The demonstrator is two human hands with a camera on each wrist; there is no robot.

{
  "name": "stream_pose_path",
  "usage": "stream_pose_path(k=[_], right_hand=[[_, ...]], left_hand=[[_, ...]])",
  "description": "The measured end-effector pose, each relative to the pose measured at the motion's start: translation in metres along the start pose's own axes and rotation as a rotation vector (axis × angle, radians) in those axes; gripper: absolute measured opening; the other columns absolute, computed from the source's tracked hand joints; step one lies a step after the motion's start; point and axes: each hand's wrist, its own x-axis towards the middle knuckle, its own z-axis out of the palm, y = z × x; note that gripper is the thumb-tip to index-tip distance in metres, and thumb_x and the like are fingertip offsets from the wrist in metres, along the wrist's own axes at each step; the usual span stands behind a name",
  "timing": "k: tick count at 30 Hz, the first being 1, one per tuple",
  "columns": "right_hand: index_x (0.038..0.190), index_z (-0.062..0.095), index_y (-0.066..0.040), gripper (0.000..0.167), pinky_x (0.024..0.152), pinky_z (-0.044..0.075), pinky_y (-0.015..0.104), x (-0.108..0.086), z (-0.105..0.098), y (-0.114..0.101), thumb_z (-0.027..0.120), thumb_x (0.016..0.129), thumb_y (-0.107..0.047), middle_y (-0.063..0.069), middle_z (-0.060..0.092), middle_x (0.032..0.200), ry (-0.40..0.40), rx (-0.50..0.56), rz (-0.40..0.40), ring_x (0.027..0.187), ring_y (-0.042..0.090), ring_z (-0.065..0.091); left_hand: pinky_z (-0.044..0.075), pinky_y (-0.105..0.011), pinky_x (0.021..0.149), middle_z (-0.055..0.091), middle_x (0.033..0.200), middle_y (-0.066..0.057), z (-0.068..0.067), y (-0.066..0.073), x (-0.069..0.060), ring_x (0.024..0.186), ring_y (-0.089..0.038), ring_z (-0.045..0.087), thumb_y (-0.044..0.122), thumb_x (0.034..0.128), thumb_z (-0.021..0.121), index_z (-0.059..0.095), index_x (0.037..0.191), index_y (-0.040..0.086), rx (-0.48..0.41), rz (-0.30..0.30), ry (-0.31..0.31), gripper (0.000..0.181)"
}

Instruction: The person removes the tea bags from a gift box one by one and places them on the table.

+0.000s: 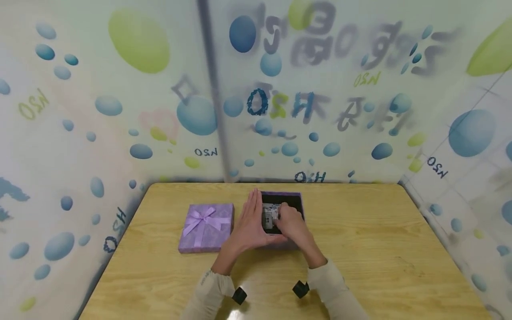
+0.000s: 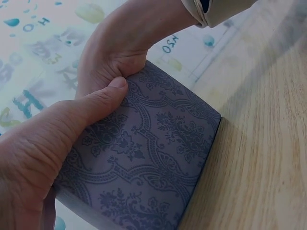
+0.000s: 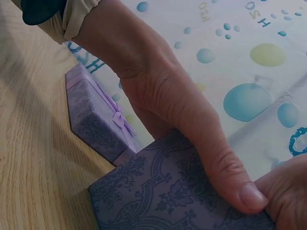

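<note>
In the head view an open purple box (image 1: 297, 194) with a dark inside stands on the table; its outer wall (image 2: 158, 129) is patterned with scrollwork. My left hand (image 1: 251, 229) lies around its near left corner, fingers straight along the left side and thumb against the front wall. Reaching over the near right edge, my right hand (image 1: 294, 224) has its curled fingers on a grey-and-white patterned piece (image 1: 269, 215) inside the box. What this piece is cannot be made out. The right fingertips are partly hidden in the box.
To the left of the box lies its purple lid (image 1: 188, 244) with a lilac ribbon bow (image 1: 206, 216). The wooden table (image 1: 372, 235) reaches back to a wall (image 1: 256, 146) printed with blue and green drops.
</note>
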Motion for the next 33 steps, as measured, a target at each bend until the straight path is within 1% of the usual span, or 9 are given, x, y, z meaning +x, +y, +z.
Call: stream_pose_path(k=[2,6,11,14,17,20,24,29,33], right_hand=[[0.092,0.065,-0.002,0.012,0.058,0.048,0.031,0.0,-0.001,-0.001,0.071,0.099,-0.01,0.007,0.06,0.078,-0.021,0.01,-0.015,0.066,0.02,0.057],[0.083,0.066,-0.004,0.02,0.054,0.042,0.029,0.001,0.0,0.0,0.066,0.102,-0.01,0.004,0.056,0.07,-0.059,0.014,-0.039,0.06,0.018,0.053],[0.092,0.067,-0.002,0.018,0.059,0.045,0.03,0.002,-0.001,0.002,0.06,0.106,-0.011,0.006,0.058,0.075,-0.071,0.03,-0.075,0.065,0.019,0.054],[0.105,0.067,0.001,0.013,0.063,0.049,0.031,0.001,-0.004,0.003,0.06,0.106,-0.01,0.007,0.061,0.083,-0.048,0.085,-0.097,0.069,0.019,0.056],[0.112,0.066,0.002,0.013,0.061,0.048,0.03,0.0,-0.007,0.005,0.061,0.106,-0.008,0.007,0.061,0.084,-0.024,0.147,-0.133,0.068,0.018,0.055],[0.111,0.066,0.003,0.012,0.057,0.046,0.029,-0.001,-0.01,0.007,0.06,0.106,-0.006,0.007,0.061,0.079,-0.009,0.212,-0.183,0.063,0.015,0.054],[0.111,0.067,0.003,0.013,0.056,0.047,0.028,0.0,-0.015,0.008,0.058,0.107,-0.006,0.01,0.065,0.077,0.011,0.273,-0.24,0.061,0.013,0.056],[0.111,0.067,0.002,0.014,0.058,0.049,0.029,0.0,-0.022,0.01,0.057,0.108,-0.008,0.015,0.066,0.078,-0.008,0.285,-0.268,0.06,0.012,0.057],[0.109,0.067,0.001,0.014,0.056,0.046,0.028,0.001,-0.033,0.015,0.056,0.108,-0.008,0.009,0.062,0.071,-0.018,0.287,-0.284,0.058,0.014,0.055]], left_hand=[[0.005,-0.046,0.129,-0.022,0.172,-0.005,-0.001,0.0,0.001,0.16,-0.021,-0.016,0.084,0.0692,0.076,-0.019,0.164,0.01,0.004,-0.001,-0.001,0.153],[0.005,-0.045,0.129,-0.021,0.173,-0.004,0.0,-0.001,0.0,0.16,-0.021,-0.016,0.083,0.0684,0.077,-0.018,0.164,0.01,-0.001,-0.008,-0.002,0.154],[0.005,-0.046,0.129,-0.023,0.172,-0.003,0.001,-0.001,0.0,0.16,-0.021,-0.017,0.082,0.0684,0.078,-0.019,0.164,0.011,-0.015,-0.008,-0.002,0.154],[0.005,-0.047,0.129,-0.023,0.172,-0.004,0.001,-0.001,0.001,0.16,-0.022,-0.016,0.082,0.0703,0.077,-0.02,0.164,0.011,-0.019,-0.002,0.004,0.152],[0.004,-0.047,0.129,-0.025,0.171,-0.004,0.002,0.0,0.001,0.159,-0.02,-0.02,0.081,0.0723,0.076,-0.021,0.163,0.012,-0.02,-0.004,-0.003,0.15],[0.004,-0.047,0.129,-0.025,0.171,-0.004,0.002,0.0,0.002,0.158,-0.018,-0.02,0.082,0.0727,0.076,-0.022,0.162,0.012,-0.015,-0.005,-0.006,0.15],[0.006,-0.048,0.129,-0.023,0.172,-0.005,0.002,0.0,0.002,0.16,-0.023,-0.015,0.082,0.0723,0.076,-0.021,0.163,0.011,-0.025,-0.007,0.0,0.15],[0.005,-0.046,0.129,-0.023,0.172,-0.002,0.003,0.0,0.001,0.16,-0.021,-0.016,0.082,0.072,0.077,-0.022,0.163,0.015,-0.054,-0.031,0.002,0.149],[0.008,-0.047,0.129,-0.021,0.172,-0.001,0.004,0.001,0.002,0.16,-0.018,-0.016,0.082,0.0718,0.077,-0.021,0.163,0.016,-0.069,-0.022,0.024,0.149]])
